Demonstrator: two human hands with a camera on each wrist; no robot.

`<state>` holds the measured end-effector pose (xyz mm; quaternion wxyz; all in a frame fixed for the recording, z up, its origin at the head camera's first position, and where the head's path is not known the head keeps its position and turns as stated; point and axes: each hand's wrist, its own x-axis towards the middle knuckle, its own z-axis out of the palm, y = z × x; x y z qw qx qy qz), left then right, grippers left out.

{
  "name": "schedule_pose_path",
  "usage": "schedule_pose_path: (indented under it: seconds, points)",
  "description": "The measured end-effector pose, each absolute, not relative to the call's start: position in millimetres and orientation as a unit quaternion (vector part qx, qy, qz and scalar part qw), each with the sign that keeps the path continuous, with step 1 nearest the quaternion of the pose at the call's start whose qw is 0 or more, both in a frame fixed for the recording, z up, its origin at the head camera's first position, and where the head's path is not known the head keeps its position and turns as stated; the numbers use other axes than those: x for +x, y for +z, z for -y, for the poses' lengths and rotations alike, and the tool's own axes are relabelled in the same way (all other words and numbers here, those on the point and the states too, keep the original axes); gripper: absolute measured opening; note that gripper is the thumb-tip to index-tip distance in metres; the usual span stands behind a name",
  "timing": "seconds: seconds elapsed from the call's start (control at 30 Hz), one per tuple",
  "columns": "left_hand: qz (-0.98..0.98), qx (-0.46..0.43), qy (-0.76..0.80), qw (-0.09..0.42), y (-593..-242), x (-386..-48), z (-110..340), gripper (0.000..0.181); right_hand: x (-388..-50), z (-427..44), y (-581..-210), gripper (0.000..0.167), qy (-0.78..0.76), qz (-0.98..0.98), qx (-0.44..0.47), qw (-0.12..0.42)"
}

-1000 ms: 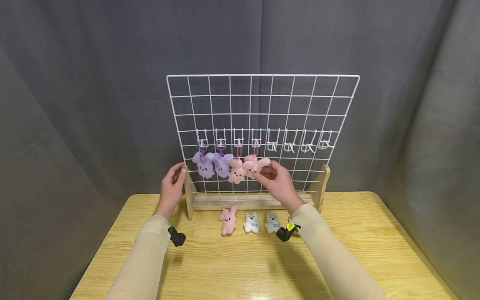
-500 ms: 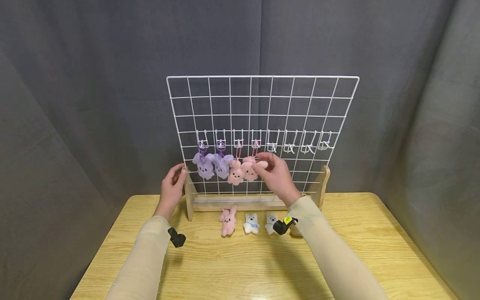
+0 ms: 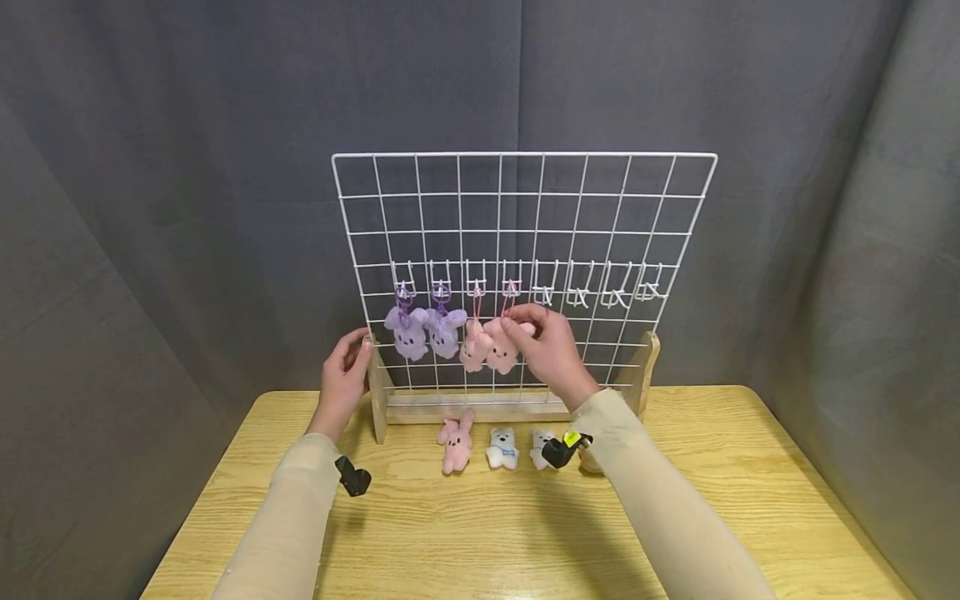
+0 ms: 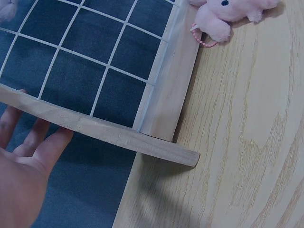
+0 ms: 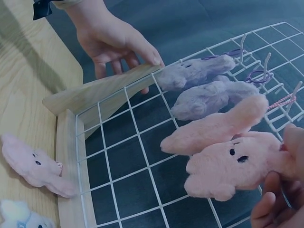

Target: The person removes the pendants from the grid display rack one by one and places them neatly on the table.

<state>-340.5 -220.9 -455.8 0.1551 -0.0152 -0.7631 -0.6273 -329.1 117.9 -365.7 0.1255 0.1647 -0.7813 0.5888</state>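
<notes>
Right hand (image 3: 552,346) pinches pink plush (image 3: 501,357), thumb against fingers; chain (image 3: 507,307) loops at hook (image 3: 512,289) just above; purple plushes (image 3: 410,337) hang beyond fingertips; left hand (image 3: 342,379) grips wooden upright (image 4: 104,128).

Both forearms are covered by long sleeves of plain, pale cream-beige cloth — the left sleeve (image 3: 279,521) and the right sleeve (image 3: 667,504) are matched in colour. The fabric is drawn fairly smooth, broken by only a few soft creases, and is finished at the wrists, beyond which the left hand (image 3: 343,377) and the right hand (image 3: 555,352) are left bare. A small black camera is worn at each cuff: the left camera (image 3: 353,477) is shaped as a blocky piece with a rounded end, while the right camera (image 3: 557,452) is marked by a bright yellow patch (image 3: 572,437) — its finer detail cannot be made out.
</notes>
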Motion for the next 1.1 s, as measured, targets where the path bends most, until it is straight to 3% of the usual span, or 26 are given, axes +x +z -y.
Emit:
schedule_pose_path:
  seconds: [0.37,1.1]
  points:
    - [0.756,-0.009,-0.636,0.151,-455,-340,220,0.042,-325,-123,-360,0.017,0.581,0.779,0.163,0.17]
    - [0.758,0.0,-0.638,0.134,-454,-341,221,0.044,-300,-132,-353,0.016,0.621,0.751,0.183,0.129]
